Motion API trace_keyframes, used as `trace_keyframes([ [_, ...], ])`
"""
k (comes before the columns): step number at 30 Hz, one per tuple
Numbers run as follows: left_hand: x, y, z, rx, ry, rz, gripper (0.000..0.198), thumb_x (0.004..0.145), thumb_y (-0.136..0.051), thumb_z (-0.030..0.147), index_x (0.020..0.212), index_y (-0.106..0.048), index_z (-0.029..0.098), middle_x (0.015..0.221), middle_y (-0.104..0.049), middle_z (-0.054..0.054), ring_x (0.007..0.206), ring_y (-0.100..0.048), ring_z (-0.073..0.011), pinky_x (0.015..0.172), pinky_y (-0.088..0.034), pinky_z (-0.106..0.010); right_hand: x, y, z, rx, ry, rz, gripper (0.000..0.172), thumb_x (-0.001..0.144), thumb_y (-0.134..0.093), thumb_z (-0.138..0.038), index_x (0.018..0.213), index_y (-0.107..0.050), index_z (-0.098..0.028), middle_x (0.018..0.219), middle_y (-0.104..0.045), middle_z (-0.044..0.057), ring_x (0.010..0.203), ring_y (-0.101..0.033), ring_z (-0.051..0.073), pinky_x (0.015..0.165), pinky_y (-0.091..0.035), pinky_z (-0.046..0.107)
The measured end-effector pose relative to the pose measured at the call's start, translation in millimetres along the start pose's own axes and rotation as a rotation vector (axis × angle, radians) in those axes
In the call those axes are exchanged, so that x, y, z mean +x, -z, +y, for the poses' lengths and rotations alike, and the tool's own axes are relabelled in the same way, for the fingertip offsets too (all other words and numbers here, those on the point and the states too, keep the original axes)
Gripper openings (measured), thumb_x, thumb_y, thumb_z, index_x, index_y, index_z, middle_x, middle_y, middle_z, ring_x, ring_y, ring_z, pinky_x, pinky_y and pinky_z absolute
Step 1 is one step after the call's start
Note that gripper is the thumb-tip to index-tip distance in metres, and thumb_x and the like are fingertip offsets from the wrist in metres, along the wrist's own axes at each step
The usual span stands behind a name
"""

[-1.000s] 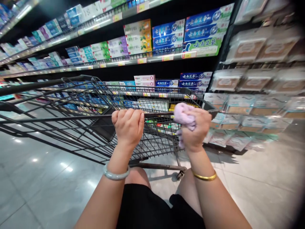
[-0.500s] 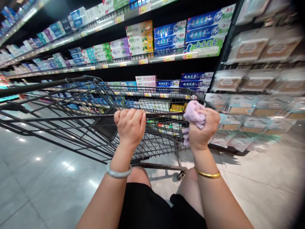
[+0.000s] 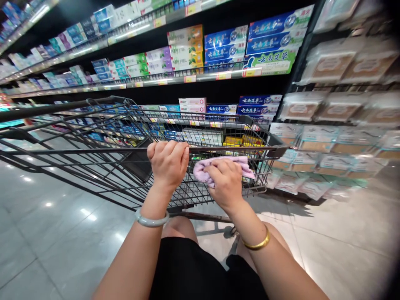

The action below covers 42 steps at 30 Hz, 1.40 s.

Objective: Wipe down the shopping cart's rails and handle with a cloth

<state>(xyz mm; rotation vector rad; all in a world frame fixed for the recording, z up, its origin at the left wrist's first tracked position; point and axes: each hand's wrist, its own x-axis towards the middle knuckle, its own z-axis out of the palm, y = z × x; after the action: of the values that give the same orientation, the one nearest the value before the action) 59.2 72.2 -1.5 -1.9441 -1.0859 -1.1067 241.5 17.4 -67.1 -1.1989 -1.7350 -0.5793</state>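
Directly before me is a black wire shopping cart (image 3: 103,156), seen from its side. My left hand (image 3: 168,162) is closed around the cart's top side rail, left of the middle. My right hand (image 3: 228,181) is closed on a light purple cloth (image 3: 203,170), pressing it against the wire side of the basket just under the rail. Part of the cloth sticks out to the right beyond the knuckles. Some of the mesh behind the cloth and right hand is hidden.
Beyond the cart stand shelves (image 3: 125,85) with boxed goods, among them blue boxes (image 3: 268,41). Packs hang on a rack (image 3: 331,104) at the right. Shiny tiled floor (image 3: 46,233) lies below, and my knees are close to the cart.
My right hand has moved left and slightly down with the cloth, from the rail's right part onto the wire side. The left hand stays on the rail.
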Motion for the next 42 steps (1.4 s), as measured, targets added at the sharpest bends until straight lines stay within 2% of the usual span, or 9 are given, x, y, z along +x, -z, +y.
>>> trace_keyframes([
  [3, -2, 0.2, -7, 0.012, -0.019, 0.011, 0.024, 0.1, -0.049, 0.037, 0.101, -0.07, 0.027, 0.09, -0.071, -0.005, 0.096, -0.057, -0.027, 0.098, -0.029, -0.045, -4, 1, -2, 0.017, 0.056, -0.055, 0.031, 0.076, -0.064, -0.011, 0.103, -0.071, -0.025, 0.111, -0.071, 0.003, 0.105, -0.056, 0.024, 0.088, -0.033, 0.039],
  [8, -7, 2.0, -19, -0.019, 0.005, -0.007, 0.024, 0.099, -0.049, 0.038, 0.102, -0.07, 0.027, 0.091, -0.071, -0.006, 0.096, -0.056, -0.0275, 0.099, -0.029, -0.046, -6, 2, -3, 0.028, 0.027, 0.086, 0.035, 0.075, -0.066, -0.013, 0.106, -0.072, -0.027, 0.112, -0.07, 0.004, 0.108, -0.055, 0.025, 0.094, -0.033, 0.04],
  [14, -13, 4.8, -38, -0.001, 0.029, 0.044, 0.028, 0.1, -0.046, 0.039, 0.094, -0.069, 0.026, 0.087, -0.07, -0.006, 0.095, -0.055, -0.0273, 0.097, -0.03, -0.046, -11, -6, -23, 0.042, 0.191, -0.156, 0.02, 0.082, -0.063, -0.012, 0.096, -0.071, -0.025, 0.106, -0.072, 0.003, 0.1, -0.056, 0.022, 0.084, -0.033, 0.037],
  [20, -13, 11.7, -57, 0.03, 0.076, 0.022, 0.034, 0.102, -0.044, 0.043, 0.081, -0.066, 0.026, 0.079, -0.066, -0.005, 0.089, -0.055, -0.0254, 0.093, -0.033, -0.044, 0, 22, -17, 0.073, 0.091, 0.269, 0.028, 0.083, -0.062, -0.018, 0.106, -0.072, -0.029, 0.107, -0.07, 0.004, 0.108, -0.058, 0.024, 0.096, -0.038, 0.041],
  [23, -10, 16.7, -51, 0.035, 0.148, 0.057, 0.036, 0.102, -0.046, 0.042, 0.079, -0.068, 0.025, 0.087, -0.069, -0.007, 0.092, -0.056, -0.0253, 0.094, -0.034, -0.045, 2, 17, -17, 0.03, 0.047, 0.227, 0.026, 0.081, -0.064, -0.018, 0.104, -0.073, -0.028, 0.106, -0.071, 0.005, 0.107, -0.057, 0.025, 0.094, -0.038, 0.041],
  [27, -7, 18.4, -21, 0.013, 0.146, 0.088, 0.028, 0.1, -0.053, 0.041, 0.093, -0.075, 0.026, 0.11, -0.071, -0.007, 0.109, -0.057, -0.0265, 0.104, -0.03, -0.047, 1, 3, -22, 0.016, 0.185, 0.078, 0.024, 0.083, -0.061, -0.014, 0.1, -0.073, -0.026, 0.107, -0.073, 0.002, 0.104, -0.057, 0.023, 0.092, -0.036, 0.039],
  [31, -11, 8.5, 0, -0.064, 0.037, 0.065, 0.024, 0.1, -0.051, 0.033, 0.099, -0.072, 0.023, 0.105, -0.073, -0.006, 0.108, -0.059, -0.0241, 0.108, -0.03, -0.045, 4, 15, -12, 0.07, 0.12, 0.219, 0.027, 0.082, -0.063, -0.017, 0.105, -0.073, -0.026, 0.108, -0.072, 0.005, 0.107, -0.058, 0.025, 0.096, -0.037, 0.041],
  [39, -17, -9.1, -12, -0.027, 0.033, 0.158, 0.024, 0.099, -0.048, 0.032, 0.091, -0.067, 0.022, 0.09, -0.07, -0.007, 0.099, -0.058, -0.0257, 0.104, -0.032, -0.046, -6, 9, -15, 0.029, 0.197, 0.07, 0.022, 0.084, -0.061, -0.016, 0.1, -0.073, -0.025, 0.108, -0.073, 0.004, 0.103, -0.057, 0.023, 0.094, -0.036, 0.04],
  [42, -17, -7.5, -14, -0.029, 0.03, 0.157, 0.024, 0.099, -0.047, 0.032, 0.091, -0.067, 0.022, 0.089, -0.069, -0.007, 0.098, -0.057, -0.0256, 0.104, -0.033, -0.046, -6, 15, -16, 0.085, 0.178, 0.168, 0.024, 0.084, -0.059, -0.015, 0.101, -0.073, -0.025, 0.107, -0.072, 0.003, 0.106, -0.057, 0.023, 0.096, -0.037, 0.04],
])
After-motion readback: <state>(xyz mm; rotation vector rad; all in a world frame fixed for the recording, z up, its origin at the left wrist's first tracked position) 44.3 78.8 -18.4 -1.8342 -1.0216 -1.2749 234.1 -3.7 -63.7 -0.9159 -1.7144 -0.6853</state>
